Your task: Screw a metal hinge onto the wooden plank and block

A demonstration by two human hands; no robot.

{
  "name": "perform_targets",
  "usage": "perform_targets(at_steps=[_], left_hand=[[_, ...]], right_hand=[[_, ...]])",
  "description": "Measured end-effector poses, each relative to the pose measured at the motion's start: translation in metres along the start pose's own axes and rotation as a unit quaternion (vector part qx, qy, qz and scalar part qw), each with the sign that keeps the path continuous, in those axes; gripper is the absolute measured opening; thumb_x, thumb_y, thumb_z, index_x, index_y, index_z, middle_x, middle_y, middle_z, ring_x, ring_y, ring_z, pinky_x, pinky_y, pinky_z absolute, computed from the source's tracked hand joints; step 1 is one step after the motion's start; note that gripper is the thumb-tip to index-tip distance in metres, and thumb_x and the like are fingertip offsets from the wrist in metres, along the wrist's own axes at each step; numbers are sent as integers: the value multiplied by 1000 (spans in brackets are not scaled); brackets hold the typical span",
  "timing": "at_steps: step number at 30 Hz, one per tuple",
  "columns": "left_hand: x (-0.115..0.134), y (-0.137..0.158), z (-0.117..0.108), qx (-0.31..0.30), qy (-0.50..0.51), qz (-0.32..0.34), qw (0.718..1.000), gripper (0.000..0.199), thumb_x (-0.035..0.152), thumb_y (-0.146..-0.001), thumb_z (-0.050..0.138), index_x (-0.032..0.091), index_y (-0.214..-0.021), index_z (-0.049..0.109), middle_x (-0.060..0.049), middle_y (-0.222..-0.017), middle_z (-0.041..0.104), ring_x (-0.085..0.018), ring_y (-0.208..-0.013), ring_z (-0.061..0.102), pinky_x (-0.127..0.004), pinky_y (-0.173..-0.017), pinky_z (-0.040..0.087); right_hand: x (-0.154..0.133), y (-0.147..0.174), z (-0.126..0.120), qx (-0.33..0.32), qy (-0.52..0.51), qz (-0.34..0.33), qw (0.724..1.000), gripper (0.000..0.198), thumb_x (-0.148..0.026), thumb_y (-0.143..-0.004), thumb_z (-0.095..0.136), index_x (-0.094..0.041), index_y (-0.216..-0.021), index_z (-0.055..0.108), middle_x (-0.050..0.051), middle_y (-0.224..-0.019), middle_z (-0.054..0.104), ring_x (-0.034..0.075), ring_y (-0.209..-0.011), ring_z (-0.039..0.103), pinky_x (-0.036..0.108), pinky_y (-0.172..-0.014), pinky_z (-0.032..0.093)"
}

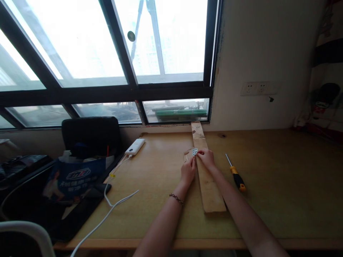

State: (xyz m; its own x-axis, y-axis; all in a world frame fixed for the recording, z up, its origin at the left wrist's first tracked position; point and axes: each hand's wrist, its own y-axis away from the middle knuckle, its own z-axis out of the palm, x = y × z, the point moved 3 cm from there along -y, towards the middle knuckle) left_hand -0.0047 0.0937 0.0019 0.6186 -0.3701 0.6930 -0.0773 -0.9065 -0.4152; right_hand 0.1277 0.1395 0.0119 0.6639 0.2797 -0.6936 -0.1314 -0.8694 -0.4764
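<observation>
A small silver metal hinge lies across the left edge of a long wooden board and a short wood piece beside it. My left hand is closed, its fingertips pinching the lower edge of the hinge. From the right, my right hand grips the hinge's right side with thumb and finger, resting over the board. The fingertips partly cover the hinge, and much of the short wood piece is behind my left hand. To the right of the board lies a screwdriver with a yellow and black handle.
A white power bank with a white cable sits at the table's left edge. Further left, a black chair carries a blue bag. The board's far end reaches the window wall. A wall socket is at back right.
</observation>
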Motion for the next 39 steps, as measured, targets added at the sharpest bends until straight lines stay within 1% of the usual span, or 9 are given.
perform_targets(at_steps=[7, 12, 15, 18, 22, 29, 32, 35, 39], left_hand=[[-14, 1, -3, 61, 99, -49, 992, 36, 45, -81, 43, 16, -72, 63, 0, -57, 59, -11, -52, 52, -22, -56, 37], [-13, 2, -2, 59, 86, -75, 992, 43, 50, -78, 44, 16, -54, 54, 2, -45, 49, -9, -45, 45, -21, -51, 33], [-6, 4, 1, 40, 74, -72, 994, 46, 50, -80, 40, 17, -50, 52, 1, -44, 49, -10, -47, 46, -22, -51, 33], [-3, 8, 4, 30, 106, -79, 991, 42, 45, -83, 37, 17, -59, 56, 0, -50, 54, -11, -49, 49, -22, -52, 36], [-8, 11, 9, 43, 191, -132, 972, 31, 38, -83, 37, 15, -76, 58, -3, -66, 62, -12, -58, 56, -23, -56, 42], [-11, 11, 11, 61, 255, -161, 951, 26, 34, -80, 43, 12, -83, 57, -6, -76, 63, -15, -70, 60, -24, -61, 46], [-4, 13, 5, 65, 201, -107, 971, 26, 34, -82, 43, 13, -84, 59, -6, -78, 63, -15, -72, 59, -26, -65, 47], [15, 18, -4, 67, 103, 21, 992, 27, 34, -84, 42, 16, -93, 61, -7, -89, 62, -16, -83, 59, -29, -75, 47], [52, 34, -10, 26, -29, 265, 963, 33, 35, -81, 50, 25, -111, 57, -8, -109, 58, -20, -105, 51, -37, -91, 40]], right_hand=[[-13, 13, -38, 36, -45, -9, 998, 22, -32, -73, 55, -17, -85, 64, 5, -77, 66, 15, -65, 58, 24, -58, 43], [18, 40, -106, 52, 165, 78, 982, 37, -47, -77, 48, -19, -57, 59, 5, -56, 61, 16, -52, 53, 26, -52, 34], [49, 58, -134, 61, 226, 152, 960, 33, -45, -79, 45, -19, -65, 60, 6, -64, 63, 17, -58, 56, 26, -51, 33], [70, 68, -141, 24, 235, 203, 950, 26, -41, -75, 51, -19, -85, 60, 7, -82, 64, 18, -72, 60, 25, -55, 36], [75, 73, -137, -24, 294, 241, 925, 45, -45, -71, 54, -14, -104, 52, 16, -97, 60, 26, -87, 59, 29, -60, 41], [75, 77, -131, -84, 269, 289, 915, 37, -37, -71, 53, -14, -100, 52, 18, -88, 62, 30, -81, 62, 35, -60, 43], [76, 73, -133, -12, 192, 301, 934, 41, -36, -68, 56, -14, -103, 50, 16, -84, 63, 30, -82, 61, 38, -63, 45], [68, 70, -128, 43, -69, 315, 946, 43, -38, -65, 60, -18, -101, 48, 9, -81, 63, 26, -79, 62, 36, -65, 48], [33, 73, -108, -38, -469, 280, 837, 37, -34, -63, 66, -22, -94, 50, 2, -82, 63, 19, -74, 64, 32, -66, 51]])
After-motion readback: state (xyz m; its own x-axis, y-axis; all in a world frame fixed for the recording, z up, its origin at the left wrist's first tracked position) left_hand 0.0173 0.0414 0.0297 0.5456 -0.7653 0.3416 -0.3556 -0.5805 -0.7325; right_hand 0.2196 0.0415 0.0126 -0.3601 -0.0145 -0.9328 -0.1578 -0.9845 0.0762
